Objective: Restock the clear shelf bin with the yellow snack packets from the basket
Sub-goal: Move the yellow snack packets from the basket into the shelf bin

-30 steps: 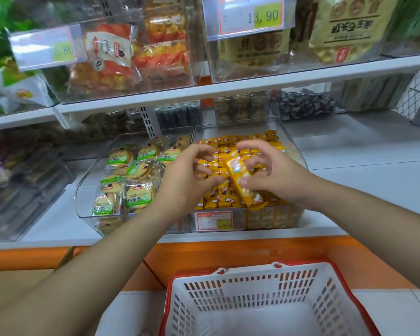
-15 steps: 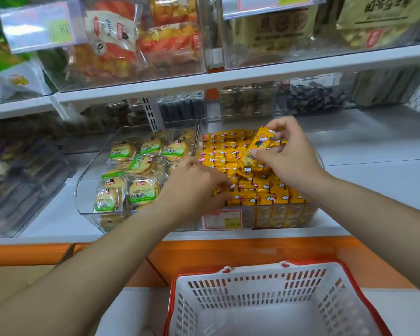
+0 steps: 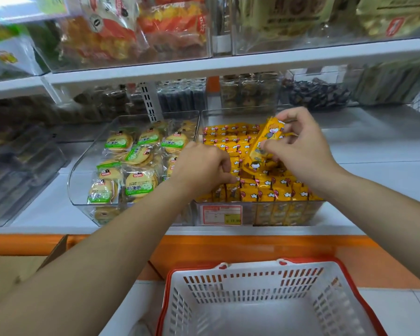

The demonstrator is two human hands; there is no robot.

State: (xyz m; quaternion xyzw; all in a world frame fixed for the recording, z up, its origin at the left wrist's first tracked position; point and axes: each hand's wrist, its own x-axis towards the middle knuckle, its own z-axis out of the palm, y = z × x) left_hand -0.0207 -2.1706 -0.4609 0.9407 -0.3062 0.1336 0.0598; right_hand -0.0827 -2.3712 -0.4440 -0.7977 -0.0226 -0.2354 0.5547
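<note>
Since it was lifted backward, yellow snack packet (image 3: 264, 144): held over clear shelf bin (image 3: 228, 112).
Right hand (image 3: 301, 151): grip clamped on it.
Left hand (image 3: 201, 168): lowered onto front rows (image 3: 264, 190); grip unclear.
Basket (image 3: 252, 287): no packets seen; nearly done.

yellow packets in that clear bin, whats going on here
A person is filling the clear bin on the shelf with yellow snack packets. The right hand pinches one yellow packet, tilted above the packed rows. The left hand has its fingers curled down among the packets at the bin's left side; whether it grips one is unclear. The white basket below shows no packets in its visible part.
</note>
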